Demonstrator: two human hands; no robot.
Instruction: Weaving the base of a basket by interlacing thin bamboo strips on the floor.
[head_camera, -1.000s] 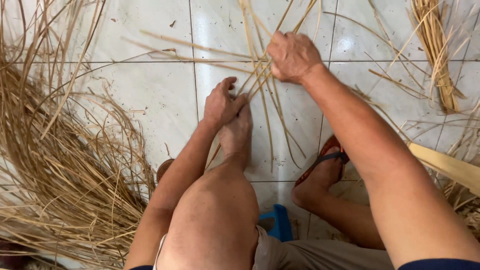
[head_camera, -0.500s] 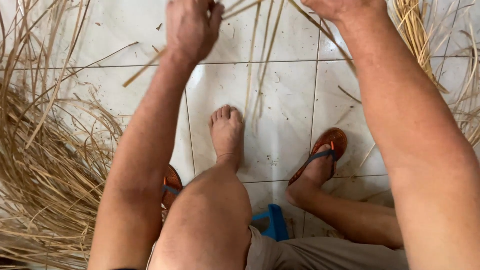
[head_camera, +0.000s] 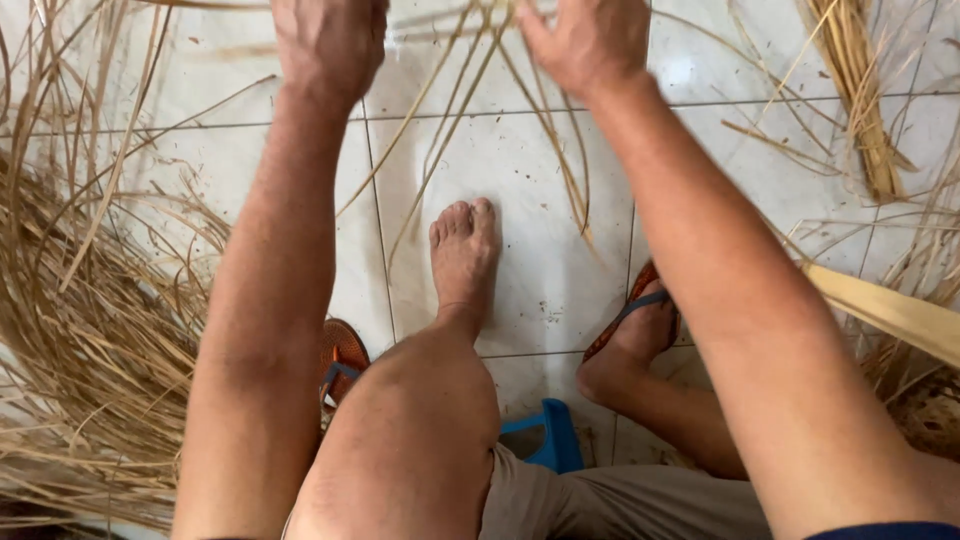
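Straw strands (head_camera: 470, 110) hang between both hands, high over the white floor (head_camera: 520, 290) | left hand (head_camera: 330, 40) closed on the strands | right hand (head_camera: 585, 40) pinching them | since before: hands closer together, bare foot (head_camera: 462, 255) in the same spot

Head view: 2 bare hands raised at the top edge, left hand (head_camera: 330, 40) and right hand (head_camera: 590, 40), each gripping dry straw strands (head_camera: 470, 110) that hang toward a white tiled floor (head_camera: 540, 290). Below: 1 bare foot (head_camera: 463, 255), 1 orange sandal (head_camera: 640, 315) worn, another orange sandal (head_camera: 343, 360) beside the knee, blue stool (head_camera: 545, 440). Loose straw heap (head_camera: 80, 330) at left.
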